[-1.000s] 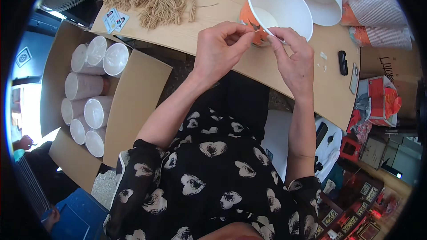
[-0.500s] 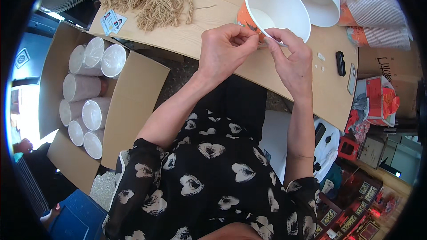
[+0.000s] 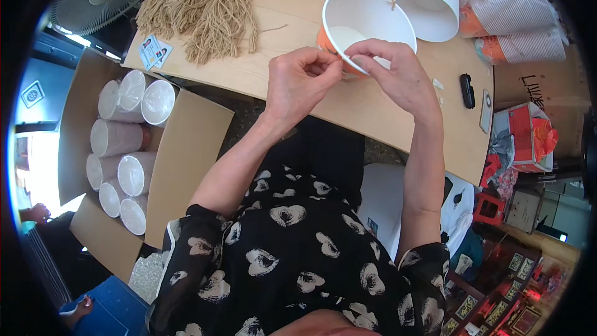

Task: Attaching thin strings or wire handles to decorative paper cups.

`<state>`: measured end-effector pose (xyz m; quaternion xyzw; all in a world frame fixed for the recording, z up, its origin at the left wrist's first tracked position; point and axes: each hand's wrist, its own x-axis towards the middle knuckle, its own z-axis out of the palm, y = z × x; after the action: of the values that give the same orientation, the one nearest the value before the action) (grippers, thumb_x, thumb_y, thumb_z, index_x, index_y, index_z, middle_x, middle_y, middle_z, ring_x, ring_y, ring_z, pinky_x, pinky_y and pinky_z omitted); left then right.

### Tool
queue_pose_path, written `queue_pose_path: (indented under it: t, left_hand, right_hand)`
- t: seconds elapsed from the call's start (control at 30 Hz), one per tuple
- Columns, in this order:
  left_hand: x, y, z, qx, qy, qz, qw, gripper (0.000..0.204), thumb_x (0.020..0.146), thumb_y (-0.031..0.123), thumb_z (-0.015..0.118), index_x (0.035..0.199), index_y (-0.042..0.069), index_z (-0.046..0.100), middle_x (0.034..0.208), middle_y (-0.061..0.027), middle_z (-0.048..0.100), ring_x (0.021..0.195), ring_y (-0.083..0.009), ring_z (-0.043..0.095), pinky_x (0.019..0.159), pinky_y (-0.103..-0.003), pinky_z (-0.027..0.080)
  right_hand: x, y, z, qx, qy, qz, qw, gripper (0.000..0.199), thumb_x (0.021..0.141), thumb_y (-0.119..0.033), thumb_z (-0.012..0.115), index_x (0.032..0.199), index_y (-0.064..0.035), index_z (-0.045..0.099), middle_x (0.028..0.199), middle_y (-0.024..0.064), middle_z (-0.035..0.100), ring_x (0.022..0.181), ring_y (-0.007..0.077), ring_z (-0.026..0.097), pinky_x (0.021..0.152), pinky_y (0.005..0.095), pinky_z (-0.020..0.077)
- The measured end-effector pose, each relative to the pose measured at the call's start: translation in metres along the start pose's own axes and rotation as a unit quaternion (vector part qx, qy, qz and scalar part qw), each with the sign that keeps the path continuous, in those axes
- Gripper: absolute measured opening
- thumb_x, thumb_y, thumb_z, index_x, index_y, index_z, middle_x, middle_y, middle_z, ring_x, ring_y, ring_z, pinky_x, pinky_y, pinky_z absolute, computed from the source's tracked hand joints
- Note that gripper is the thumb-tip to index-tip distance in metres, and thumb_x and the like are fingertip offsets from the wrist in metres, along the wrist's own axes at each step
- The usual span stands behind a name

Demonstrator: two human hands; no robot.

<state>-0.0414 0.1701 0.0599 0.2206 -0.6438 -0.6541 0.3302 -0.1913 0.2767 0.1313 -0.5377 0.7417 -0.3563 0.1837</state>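
A large paper bucket [image 3: 373,15], white inside and orange outside, leans toward me on the table. A short bit of tan cord [image 3: 393,5] shows at its far rim. My left hand [image 3: 303,81] is closed in a pinch against the outside of the near rim. What its fingertips hold is too small to make out. My right hand [image 3: 401,74] grips that same rim, its fingers bent over the edge into the bucket and its thumb close by.
On the wooden table [image 3: 286,0] lie a heap of tan cords [image 3: 199,9], cards [image 3: 152,53], a black case [image 3: 467,91] and a phone [image 3: 485,111]. Stacked white buckets [image 3: 429,6] and wrapped orange ones [image 3: 516,15] stand right. A cardboard box [image 3: 186,149] holds wrapped tubs at left.
My right fingers have reached further over the rim into the bucket. The left hand keeps its pinch at the rim. The whole view has shifted slightly.
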Motion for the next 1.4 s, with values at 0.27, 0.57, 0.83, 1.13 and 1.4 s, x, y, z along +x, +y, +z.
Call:
queue_pose_path:
  t: [0.27,0.57,0.83,1.13,1.4]
  left_hand:
    - [0.0,0.002,0.0,0.025,-0.018,-0.005,1.0,0.014,0.09,0.009,0.074,0.097,-0.004,0.074,0.078,-0.0007,0.071,0.07,-0.0032,0.062,0.064,-0.018,0.05]
    - [0.001,0.014,-0.006,0.079,-0.067,0.002,0.995,0.013,0.086,0.004,0.077,0.095,-0.004,0.072,0.092,-0.0056,0.071,0.078,-0.0074,0.066,0.07,-0.022,0.055]
    - [0.005,0.006,-0.031,0.384,0.09,0.213,0.894,0.015,0.075,0.005,0.078,0.088,0.011,0.076,0.092,-0.0082,0.062,0.087,-0.0227,0.061,0.073,-0.037,0.05]
    - [0.074,0.079,-0.009,0.105,-0.003,0.267,0.958,0.015,0.091,0.008,0.073,0.105,0.004,0.076,0.082,-0.0038,0.072,0.07,-0.0089,0.067,0.057,-0.021,0.049]
    - [0.112,0.056,0.014,0.02,-0.219,0.039,0.975,0.021,0.101,0.017,0.06,0.112,0.003,0.069,0.097,-0.0046,0.075,0.09,-0.0083,0.069,0.062,-0.018,0.045]
  right_hand:
    - [0.01,0.006,-0.006,0.03,-0.046,-0.025,0.998,0.014,0.09,-0.009,0.065,0.094,0.0022,0.072,0.079,0.0102,0.07,0.077,0.0171,0.065,0.078,0.0307,0.051]
    - [0.018,0.012,-0.009,0.005,-0.044,-0.046,0.998,0.013,0.086,-0.009,0.066,0.091,0.0019,0.069,0.081,0.0073,0.068,0.081,0.0146,0.063,0.081,0.0302,0.0495]
    - [0.021,0.018,0.002,0.041,0.085,-0.041,0.995,0.011,0.085,-0.009,0.062,0.085,0.0014,0.064,0.076,0.0064,0.067,0.075,0.0144,0.064,0.078,0.03,0.0522]
    - [0.013,0.012,0.006,0.053,0.098,-0.103,0.988,0.009,0.085,-0.007,0.063,0.085,0.0011,0.064,0.078,0.0065,0.067,0.074,0.0149,0.064,0.072,0.0299,0.0519]
    - [0.005,0.018,0.01,0.1,0.168,-0.176,0.965,0.006,0.081,-0.001,0.065,0.087,0.0005,0.063,0.079,0.0087,0.064,0.071,0.0176,0.062,0.066,0.0298,0.0511]
